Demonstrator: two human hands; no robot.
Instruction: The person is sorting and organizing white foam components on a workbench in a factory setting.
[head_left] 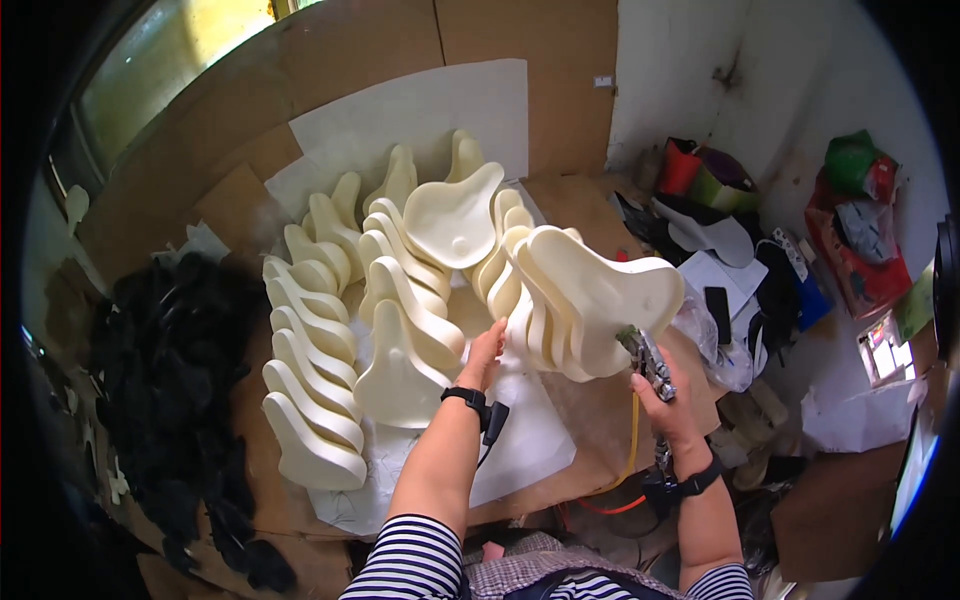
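My right hand is wrapped round a metallic spray gun, its greenish, stained front end close to the lower part of a cream foam saddle pad. That pad is the front one of a tightly nested row at the right. My left hand is closed beside the near edges of the same row, fingers up against the pads; whether it grips one is hidden. Left of it, another pad leans at the front of the middle row. A wide pad rests face up on top farther back.
White paper covers part of the cardboard-topped table. More cream pads stand in rows at left. A heap of black pieces lies far left. A yellow hose hangs near my right hand. A phone and plastic bags lie at right.
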